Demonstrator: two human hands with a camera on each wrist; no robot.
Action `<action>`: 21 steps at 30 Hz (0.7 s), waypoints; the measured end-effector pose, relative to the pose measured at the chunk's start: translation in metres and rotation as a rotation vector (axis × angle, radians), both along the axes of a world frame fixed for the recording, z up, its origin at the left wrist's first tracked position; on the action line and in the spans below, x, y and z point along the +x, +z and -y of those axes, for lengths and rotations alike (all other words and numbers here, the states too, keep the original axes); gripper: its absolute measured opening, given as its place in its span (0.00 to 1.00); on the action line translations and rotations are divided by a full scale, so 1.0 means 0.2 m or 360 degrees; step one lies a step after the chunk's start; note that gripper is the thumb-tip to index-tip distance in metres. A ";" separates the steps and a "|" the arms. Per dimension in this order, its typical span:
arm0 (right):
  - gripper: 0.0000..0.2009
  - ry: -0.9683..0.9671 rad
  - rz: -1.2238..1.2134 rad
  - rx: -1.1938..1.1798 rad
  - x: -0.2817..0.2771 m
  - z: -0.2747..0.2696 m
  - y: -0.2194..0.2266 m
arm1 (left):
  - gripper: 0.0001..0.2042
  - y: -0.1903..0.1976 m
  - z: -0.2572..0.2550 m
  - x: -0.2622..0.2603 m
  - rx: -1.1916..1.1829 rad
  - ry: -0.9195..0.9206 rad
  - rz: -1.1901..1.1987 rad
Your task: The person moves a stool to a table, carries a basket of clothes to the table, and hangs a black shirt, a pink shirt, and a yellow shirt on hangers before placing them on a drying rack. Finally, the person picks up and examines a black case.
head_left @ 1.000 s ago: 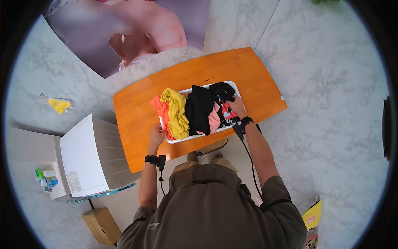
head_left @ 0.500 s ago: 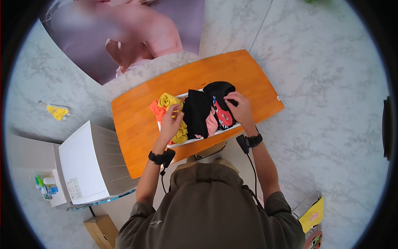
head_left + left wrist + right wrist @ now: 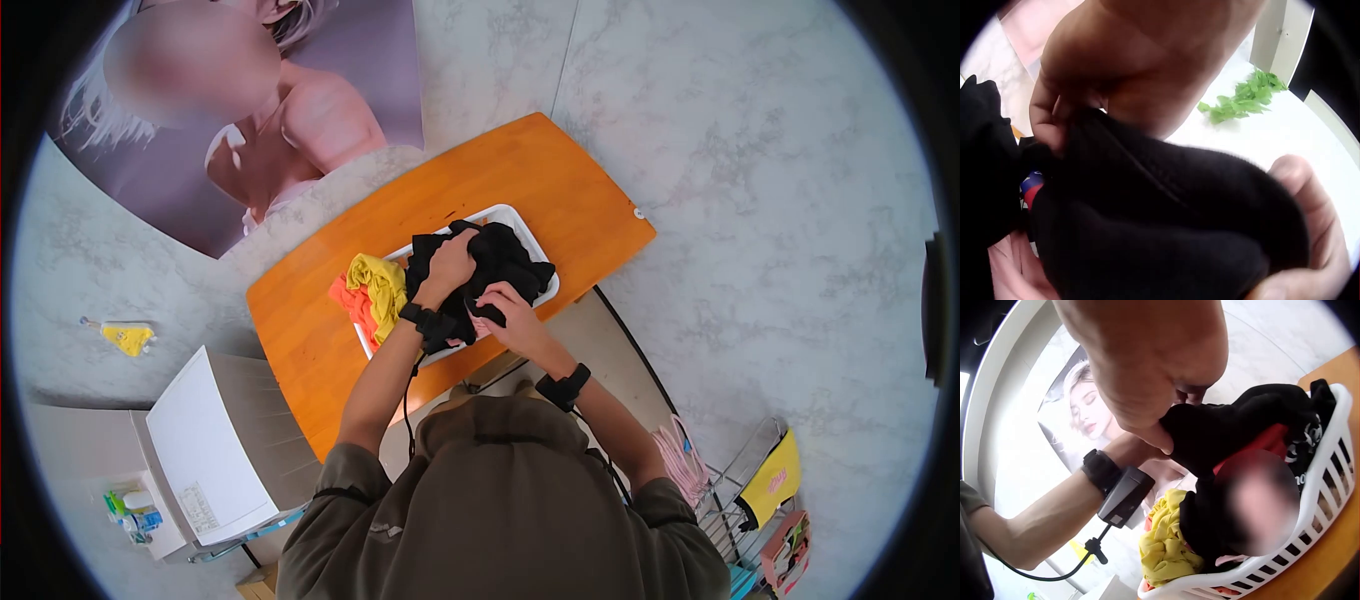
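A white slatted laundry basket [image 3: 1317, 515] full of clothes sits on the table. Both hands work at a black garment [image 3: 1147, 219] over its right part. My left hand [image 3: 448, 268] reaches across and pinches the garment's far edge. Nearer to me, my right hand [image 3: 515, 320] holds the same garment between thumb and fingers, as the left wrist view shows too. A yellow garment [image 3: 380, 285] and an orange one [image 3: 352, 306] lie bunched in the left end. Pink cloth [image 3: 1015, 269] and more black cloth [image 3: 982, 156] show beside the held piece.
The wooden table [image 3: 570, 180] stands against a marbled wall with a large poster [image 3: 340, 110]. To the left is a white-topped cabinet [image 3: 205, 450]. A wire rack [image 3: 720, 510] with a yellow item [image 3: 775, 480] stands at the lower right.
My left hand has moved from the basket's left side over to the black garment. The right hand has come nearer to me and left, and the black cloth has spread over the printed one.
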State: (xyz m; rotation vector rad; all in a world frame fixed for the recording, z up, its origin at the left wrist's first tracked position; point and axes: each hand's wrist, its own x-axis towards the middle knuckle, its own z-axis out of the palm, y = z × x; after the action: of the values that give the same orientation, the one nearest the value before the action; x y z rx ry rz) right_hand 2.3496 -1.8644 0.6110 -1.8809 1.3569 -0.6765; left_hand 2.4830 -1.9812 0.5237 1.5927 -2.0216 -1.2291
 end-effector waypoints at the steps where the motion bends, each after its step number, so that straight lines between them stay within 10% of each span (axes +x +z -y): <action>1: 0.18 -0.0089 0.0014 0.0077 -0.02 -0.01 0.01 | 0.19 -0.03 0.01 0.01 -0.0163 0.0121 -0.0301; 4: 0.18 -0.0566 0.0254 0.0630 -0.09 -0.06 -0.08 | 0.17 -0.01 0.08 0.05 -0.0555 0.0324 -0.0619; 8: 0.19 -0.0524 -0.0074 0.0194 -0.23 -0.07 -0.41 | 0.09 0.32 0.10 0.10 0.0257 0.0424 -0.1027; 15: 0.13 -0.0173 -0.0006 0.0882 -0.32 0.09 -0.17 | 0.09 0.58 0.09 0.07 -0.0128 0.0422 -0.1230; 18: 0.11 -0.0203 0.0002 0.0696 -0.45 0.14 -0.26 | 0.09 0.74 0.10 0.04 -0.0310 0.0422 -0.1219; 21: 0.09 -0.0467 -0.0313 0.0343 -0.41 0.29 0.14 | 0.11 0.87 0.18 0.03 -0.0489 0.0437 -0.1228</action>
State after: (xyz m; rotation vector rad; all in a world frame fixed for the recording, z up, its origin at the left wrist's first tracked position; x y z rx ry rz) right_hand 2.2673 -1.9226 0.6390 -1.6259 1.7803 -0.4717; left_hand 2.4896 -2.0174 0.6968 0.9853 -1.3631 -1.1193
